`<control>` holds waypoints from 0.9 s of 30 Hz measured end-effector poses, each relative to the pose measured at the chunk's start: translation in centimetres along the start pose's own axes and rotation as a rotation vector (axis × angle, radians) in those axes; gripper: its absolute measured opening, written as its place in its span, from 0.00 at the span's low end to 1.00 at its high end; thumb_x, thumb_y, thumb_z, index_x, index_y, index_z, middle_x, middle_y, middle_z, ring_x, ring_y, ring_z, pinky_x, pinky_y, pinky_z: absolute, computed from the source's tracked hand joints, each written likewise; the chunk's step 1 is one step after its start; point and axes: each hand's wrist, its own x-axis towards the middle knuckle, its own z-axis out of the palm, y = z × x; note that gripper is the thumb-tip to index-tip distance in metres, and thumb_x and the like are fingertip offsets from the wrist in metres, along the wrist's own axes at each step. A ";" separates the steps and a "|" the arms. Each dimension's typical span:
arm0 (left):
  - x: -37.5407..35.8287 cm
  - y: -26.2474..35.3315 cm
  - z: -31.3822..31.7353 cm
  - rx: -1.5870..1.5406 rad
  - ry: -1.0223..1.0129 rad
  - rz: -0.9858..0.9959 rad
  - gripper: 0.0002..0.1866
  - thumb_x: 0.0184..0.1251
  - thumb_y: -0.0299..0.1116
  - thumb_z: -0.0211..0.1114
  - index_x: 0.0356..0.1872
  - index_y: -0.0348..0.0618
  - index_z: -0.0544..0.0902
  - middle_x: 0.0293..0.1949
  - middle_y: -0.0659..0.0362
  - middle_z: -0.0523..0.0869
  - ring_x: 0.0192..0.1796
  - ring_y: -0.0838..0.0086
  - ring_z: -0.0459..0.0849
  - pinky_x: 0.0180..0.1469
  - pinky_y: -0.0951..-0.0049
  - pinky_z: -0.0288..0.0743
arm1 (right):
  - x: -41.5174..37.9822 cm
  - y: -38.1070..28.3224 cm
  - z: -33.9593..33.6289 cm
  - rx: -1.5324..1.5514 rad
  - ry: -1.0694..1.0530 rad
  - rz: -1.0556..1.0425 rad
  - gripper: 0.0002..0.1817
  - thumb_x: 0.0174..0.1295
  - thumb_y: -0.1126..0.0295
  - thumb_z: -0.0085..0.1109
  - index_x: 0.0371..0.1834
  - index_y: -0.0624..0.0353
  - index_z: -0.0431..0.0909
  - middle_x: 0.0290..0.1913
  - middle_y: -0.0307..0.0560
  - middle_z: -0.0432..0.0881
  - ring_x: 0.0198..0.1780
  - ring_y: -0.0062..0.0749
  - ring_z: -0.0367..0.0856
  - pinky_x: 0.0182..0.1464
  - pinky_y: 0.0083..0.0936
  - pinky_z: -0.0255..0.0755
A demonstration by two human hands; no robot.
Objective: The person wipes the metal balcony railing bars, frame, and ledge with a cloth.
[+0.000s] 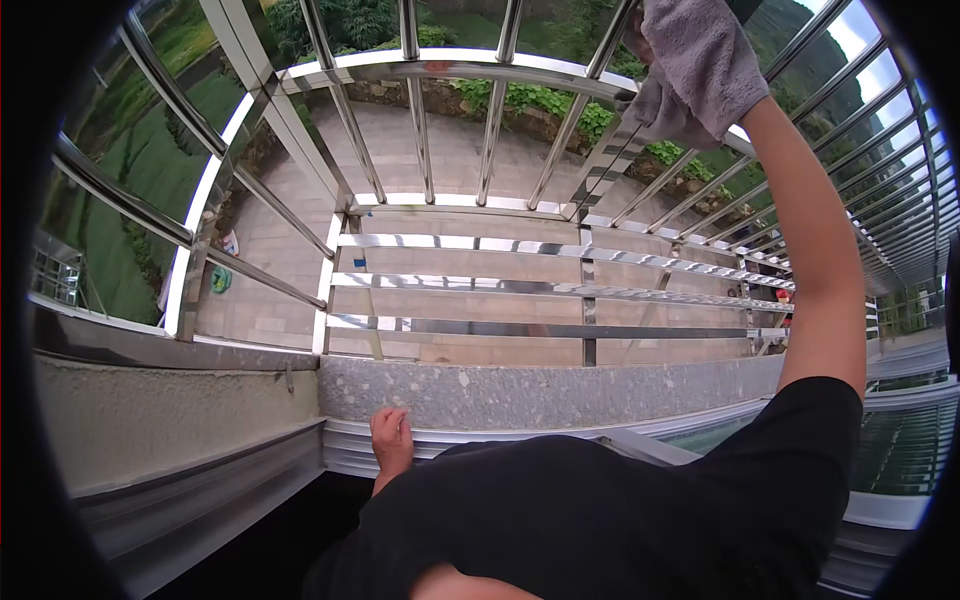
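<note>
My right arm reaches up to the upper right. A grey-purple cloth (705,70) covers most of my right hand (642,42), whose fingers are closed on it. The cloth lies against the metal railing where a thick post (608,165) meets the top rail (440,68); one corner hangs down beside the post. Low in the view, my left hand (392,436) is at the inner edge of the speckled stone sill (540,395), by the window track (350,446). Its fingers are curled together, with nothing visible in them.
Shiny horizontal slats (470,287) run beyond the sill, with upright bars (417,140) around them. A rough wall (180,420) stands at left, a glass pane (905,445) at right. Far below lies a paved yard (265,300) with a green object (220,279).
</note>
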 end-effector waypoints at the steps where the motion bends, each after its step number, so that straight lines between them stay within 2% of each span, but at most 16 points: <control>1: -0.3 -0.1 -0.2 0.007 0.012 -0.003 0.11 0.51 0.18 0.62 0.37 0.42 0.82 0.38 0.54 0.78 0.44 0.57 0.77 0.47 0.63 0.72 | -0.6 -1.6 1.3 0.099 -0.075 0.039 0.07 0.57 0.73 0.57 0.39 0.56 0.76 0.34 0.50 0.80 0.41 0.47 0.78 0.47 0.32 0.73; 2: -0.5 -0.2 -0.4 0.010 0.020 -0.019 0.11 0.51 0.18 0.62 0.37 0.42 0.82 0.39 0.54 0.78 0.44 0.57 0.77 0.47 0.63 0.72 | -1.2 -3.1 2.6 0.195 -0.147 0.085 0.07 0.56 0.73 0.58 0.38 0.56 0.77 0.34 0.49 0.80 0.42 0.47 0.78 0.49 0.31 0.73; 4: -0.7 -0.1 -1.0 0.012 0.039 -0.048 0.11 0.51 0.18 0.63 0.37 0.42 0.83 0.39 0.54 0.78 0.44 0.58 0.77 0.47 0.63 0.72 | -0.9 -5.8 2.8 0.168 -0.370 0.085 0.05 0.54 0.72 0.59 0.34 0.56 0.77 0.30 0.46 0.78 0.37 0.43 0.77 0.46 0.29 0.73; 5: -0.8 -0.1 -1.3 0.020 0.051 -0.062 0.11 0.51 0.18 0.63 0.37 0.42 0.83 0.38 0.53 0.79 0.44 0.58 0.77 0.47 0.62 0.72 | -0.7 -6.7 2.6 0.072 -0.371 0.066 0.05 0.51 0.72 0.60 0.32 0.57 0.77 0.28 0.45 0.79 0.35 0.42 0.79 0.42 0.31 0.73; 7: -1.2 0.0 -1.7 0.031 0.076 -0.097 0.11 0.52 0.18 0.63 0.37 0.42 0.83 0.38 0.53 0.79 0.44 0.57 0.77 0.47 0.62 0.72 | -1.1 -7.7 3.2 0.000 -0.278 0.106 0.05 0.49 0.73 0.59 0.30 0.60 0.77 0.26 0.48 0.79 0.33 0.42 0.79 0.40 0.31 0.74; 10: -1.4 -0.3 -1.8 0.015 0.101 -0.072 0.10 0.53 0.19 0.63 0.36 0.42 0.83 0.37 0.53 0.79 0.44 0.56 0.78 0.47 0.61 0.72 | -1.3 -7.5 2.5 0.204 -0.050 0.165 0.07 0.46 0.73 0.59 0.29 0.61 0.76 0.22 0.48 0.80 0.28 0.39 0.82 0.33 0.30 0.73; 13: -0.6 -0.3 -1.6 0.008 0.120 -0.033 0.09 0.54 0.19 0.62 0.35 0.42 0.83 0.37 0.53 0.79 0.43 0.56 0.78 0.46 0.61 0.72 | -1.0 -7.7 1.6 0.211 -0.069 0.213 0.07 0.47 0.74 0.59 0.29 0.63 0.75 0.21 0.48 0.80 0.28 0.41 0.82 0.34 0.31 0.74; 14: -0.4 -0.1 -1.5 0.010 0.107 -0.025 0.09 0.54 0.19 0.62 0.35 0.42 0.83 0.37 0.53 0.79 0.43 0.56 0.78 0.46 0.61 0.72 | -0.9 -7.7 0.1 0.411 -0.058 0.312 0.07 0.56 0.72 0.58 0.33 0.64 0.75 0.24 0.51 0.80 0.30 0.42 0.82 0.38 0.30 0.75; 17: 1.0 0.0 -0.9 0.018 0.078 0.002 0.08 0.54 0.19 0.62 0.34 0.42 0.83 0.37 0.53 0.79 0.43 0.56 0.78 0.46 0.61 0.72 | -0.9 -9.5 2.1 0.985 0.451 0.652 0.12 0.68 0.69 0.52 0.51 0.60 0.75 0.42 0.47 0.81 0.43 0.26 0.79 0.47 0.21 0.74; 19: 1.5 -0.2 0.1 0.025 0.067 0.030 0.08 0.53 0.19 0.62 0.34 0.42 0.83 0.37 0.53 0.79 0.43 0.56 0.77 0.46 0.61 0.72 | 0.4 -10.3 3.2 1.392 0.522 0.512 0.19 0.70 0.67 0.51 0.63 0.56 0.69 0.50 0.44 0.78 0.47 0.25 0.77 0.49 0.18 0.72; 20: 1.5 -0.1 0.2 0.029 0.057 0.026 0.09 0.53 0.19 0.62 0.34 0.42 0.83 0.37 0.53 0.79 0.43 0.57 0.77 0.46 0.61 0.72 | 2.8 -10.7 -0.2 1.212 0.428 0.531 0.20 0.68 0.68 0.55 0.63 0.56 0.68 0.49 0.47 0.78 0.46 0.29 0.78 0.48 0.21 0.74; 22: 2.5 0.3 0.7 0.037 0.026 0.049 0.09 0.53 0.19 0.63 0.34 0.43 0.83 0.38 0.53 0.79 0.43 0.57 0.77 0.46 0.62 0.72 | 6.9 -12.1 -2.1 0.973 0.683 0.298 0.22 0.62 0.68 0.62 0.58 0.57 0.71 0.45 0.49 0.79 0.44 0.37 0.79 0.45 0.27 0.77; 23: 2.9 0.4 1.1 0.038 0.032 0.050 0.09 0.52 0.19 0.63 0.34 0.42 0.83 0.38 0.53 0.79 0.44 0.57 0.77 0.47 0.62 0.72 | 8.3 -13.1 -2.4 0.948 0.730 0.172 0.23 0.60 0.67 0.63 0.59 0.55 0.71 0.45 0.47 0.80 0.45 0.36 0.79 0.47 0.28 0.77; 24: 2.9 0.4 1.3 0.043 0.036 0.056 0.09 0.52 0.19 0.63 0.34 0.42 0.83 0.38 0.53 0.79 0.44 0.57 0.77 0.47 0.62 0.72 | 9.6 -14.0 -3.7 1.340 0.576 0.071 0.24 0.58 0.62 0.62 0.59 0.47 0.71 0.52 0.43 0.77 0.52 0.43 0.76 0.56 0.33 0.71; 26: 2.9 0.3 1.5 0.043 0.038 0.062 0.09 0.51 0.18 0.63 0.34 0.42 0.83 0.38 0.54 0.79 0.44 0.57 0.77 0.47 0.62 0.72 | 10.4 -19.9 6.4 1.233 0.320 0.135 0.29 0.57 0.59 0.66 0.62 0.50 0.72 0.60 0.44 0.73 0.60 0.34 0.72 0.67 0.28 0.63; 27: 2.8 0.3 1.5 0.036 0.041 0.057 0.10 0.51 0.18 0.63 0.34 0.42 0.83 0.38 0.54 0.79 0.44 0.57 0.77 0.47 0.62 0.72 | 10.3 -20.9 8.0 1.087 0.174 0.073 0.29 0.56 0.60 0.67 0.63 0.50 0.71 0.62 0.44 0.72 0.62 0.32 0.71 0.67 0.26 0.63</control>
